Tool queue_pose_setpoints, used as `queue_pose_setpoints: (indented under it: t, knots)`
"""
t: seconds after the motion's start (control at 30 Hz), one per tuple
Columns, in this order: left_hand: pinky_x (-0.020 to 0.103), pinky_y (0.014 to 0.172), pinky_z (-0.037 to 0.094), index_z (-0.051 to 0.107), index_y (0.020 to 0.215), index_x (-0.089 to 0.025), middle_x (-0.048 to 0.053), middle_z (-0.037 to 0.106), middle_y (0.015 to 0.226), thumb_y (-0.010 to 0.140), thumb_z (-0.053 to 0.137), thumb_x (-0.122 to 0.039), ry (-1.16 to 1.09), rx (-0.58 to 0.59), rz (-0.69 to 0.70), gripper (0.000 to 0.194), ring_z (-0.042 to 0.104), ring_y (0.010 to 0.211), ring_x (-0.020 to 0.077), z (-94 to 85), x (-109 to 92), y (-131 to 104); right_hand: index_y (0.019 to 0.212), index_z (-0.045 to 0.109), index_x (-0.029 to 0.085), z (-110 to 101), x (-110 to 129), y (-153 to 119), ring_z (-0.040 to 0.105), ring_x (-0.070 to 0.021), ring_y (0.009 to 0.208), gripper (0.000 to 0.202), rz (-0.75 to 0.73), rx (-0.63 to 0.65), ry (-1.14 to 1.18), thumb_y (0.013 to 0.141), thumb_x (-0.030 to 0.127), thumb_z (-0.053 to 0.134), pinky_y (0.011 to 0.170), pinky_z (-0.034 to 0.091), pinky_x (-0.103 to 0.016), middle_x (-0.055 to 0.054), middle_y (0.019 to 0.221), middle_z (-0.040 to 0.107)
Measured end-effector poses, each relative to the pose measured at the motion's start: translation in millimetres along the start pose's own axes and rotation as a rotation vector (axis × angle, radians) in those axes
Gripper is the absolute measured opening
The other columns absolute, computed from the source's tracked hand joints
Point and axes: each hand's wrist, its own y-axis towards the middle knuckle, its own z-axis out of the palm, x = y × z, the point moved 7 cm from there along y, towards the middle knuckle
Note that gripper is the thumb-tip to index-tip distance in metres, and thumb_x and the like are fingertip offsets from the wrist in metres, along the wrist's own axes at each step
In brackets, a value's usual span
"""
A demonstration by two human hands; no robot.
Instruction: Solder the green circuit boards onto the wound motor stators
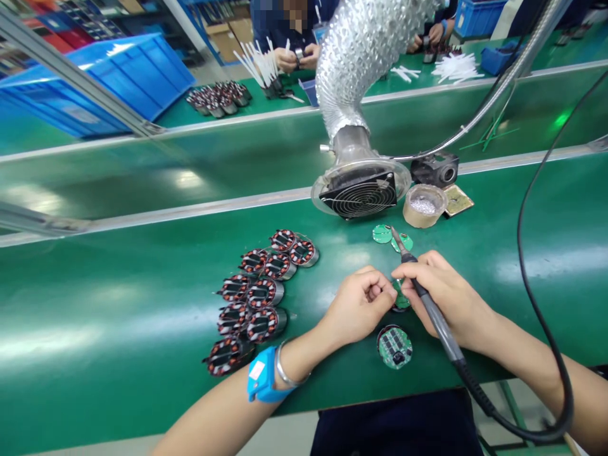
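Note:
My right hand (439,294) is closed round a soldering iron (434,316), whose tip points up and away over the loose round green circuit boards (382,234). My left hand (363,304) has its fingers curled in a pinch at the edge of another round board (401,299), which lies between both hands and is partly covered by them. What the left fingertips pinch is hidden. Just below my hands sits a round part topped with a green circuit board (395,347) carrying black components. A blue wrist strap (268,377) is on my left wrist.
Several motor stators with copper windings (263,292) stand in rows at left. A fume extractor fan (363,195) hangs beyond my hands from a foil duct (354,63). Near it are a round tub (424,206) and a soldering sponge (458,201). The iron's cable (532,285) loops at right. Co-workers sit opposite.

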Motion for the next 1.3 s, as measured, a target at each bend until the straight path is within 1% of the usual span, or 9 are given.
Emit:
queue_pose_setpoints:
  t: [0.1, 0.23, 0.3, 0.4, 0.5, 0.6, 0.77, 0.9, 1.3]
  knots:
    - [0.019, 0.05, 0.035, 0.06, 0.065, -0.014, -0.003, 0.048, 0.069, 0.075, 0.062, -0.022, 0.007, -0.115, -0.015, 0.013, 0.041, 0.053, 0.0058, -5.3, 0.1, -0.7, 0.117, 0.049, 0.02, 5.2, -0.7, -4.6, 0.046, -0.0194, 0.081, 0.039, 0.017, 0.032, -0.001, 0.082, 0.002, 0.05, 0.073, 0.045, -0.033, -0.003, 0.083, 0.058]
    - [0.018, 0.049, 0.035, 0.06, 0.061, -0.014, -0.003, 0.049, 0.066, 0.068, 0.059, -0.011, 0.06, -0.153, 0.007, 0.008, 0.041, 0.051, 0.005, -6.9, -7.4, 3.6, 0.122, 0.05, 0.021, 3.5, -4.0, -6.0, 0.051, -0.0194, 0.084, 0.04, 0.044, 0.025, 0.014, 0.087, 0.004, 0.048, 0.075, 0.047, -0.034, -0.003, 0.084, 0.062]
    - [0.018, 0.048, 0.034, 0.058, 0.058, -0.014, -0.003, 0.048, 0.065, 0.065, 0.057, -0.007, 0.105, -0.173, 0.037, 0.01, 0.041, 0.051, 0.0053, -7.0, -11.8, 5.9, 0.123, 0.053, 0.022, -6.0, -1.9, -6.5, 0.054, -0.0188, 0.086, 0.039, 0.042, -0.03, 0.009, 0.089, 0.005, 0.047, 0.076, 0.049, -0.033, -0.003, 0.087, 0.064]
    - [0.018, 0.048, 0.033, 0.057, 0.057, -0.014, -0.003, 0.048, 0.064, 0.063, 0.055, -0.005, 0.162, -0.178, 0.082, 0.011, 0.042, 0.052, 0.0059, -4.9, -16.2, 7.5, 0.128, 0.054, 0.021, -27.4, 6.4, -10.1, 0.059, -0.0168, 0.084, 0.04, 0.059, -0.135, -0.018, 0.091, 0.008, 0.048, 0.077, 0.05, -0.032, -0.004, 0.091, 0.066]
    - [0.018, 0.048, 0.034, 0.057, 0.058, -0.014, -0.003, 0.048, 0.063, 0.065, 0.055, -0.006, 0.189, -0.174, 0.108, 0.011, 0.042, 0.051, 0.0058, -3.3, -16.9, 6.7, 0.128, 0.057, 0.021, -46.4, 17.8, -16.7, 0.059, -0.0158, 0.076, 0.04, 0.089, -0.204, -0.029, 0.089, 0.013, 0.054, 0.068, 0.05, -0.03, -0.004, 0.088, 0.064]
    - [0.017, 0.047, 0.033, 0.057, 0.058, -0.014, -0.003, 0.047, 0.064, 0.066, 0.055, -0.007, 0.181, -0.185, 0.137, 0.011, 0.041, 0.05, 0.0053, -3.5, -16.7, 4.5, 0.12, 0.061, 0.017, -53.8, 28.7, -22.5, 0.057, -0.0143, 0.065, 0.036, 0.073, -0.215, 0.02, 0.085, 0.012, 0.055, 0.058, 0.048, -0.028, -0.003, 0.077, 0.06]
    - [0.016, 0.046, 0.034, 0.055, 0.058, -0.014, -0.003, 0.046, 0.064, 0.067, 0.056, -0.008, 0.165, -0.199, 0.157, 0.011, 0.04, 0.048, 0.0042, -3.5, -15.6, 2.7, 0.105, 0.059, 0.016, -49.6, 36.0, -24.8, 0.059, -0.0162, 0.064, 0.027, 0.025, -0.197, 0.015, 0.079, 0.007, 0.053, 0.059, 0.049, -0.03, -0.005, 0.079, 0.065]
    - [0.016, 0.045, 0.034, 0.055, 0.059, -0.015, -0.003, 0.047, 0.066, 0.068, 0.055, -0.008, 0.169, -0.196, 0.163, 0.011, 0.04, 0.047, 0.0038, -2.7, -15.0, 3.1, 0.105, 0.058, 0.016, -44.9, 37.6, -23.0, 0.053, -0.0142, 0.06, 0.029, 0.003, -0.16, 0.046, 0.078, 0.006, 0.052, 0.056, 0.047, -0.03, -0.006, 0.08, 0.065]
    - [0.018, 0.047, 0.034, 0.055, 0.059, -0.015, -0.003, 0.046, 0.065, 0.069, 0.055, -0.009, 0.214, -0.2, 0.166, 0.011, 0.04, 0.047, 0.0043, -1.2, -15.8, 3.8, 0.105, 0.057, 0.017, -44.3, 42.5, -22.3, 0.052, -0.0155, 0.058, 0.031, -0.007, -0.135, 0.016, 0.076, 0.005, 0.051, 0.052, 0.043, -0.031, -0.004, 0.072, 0.061]
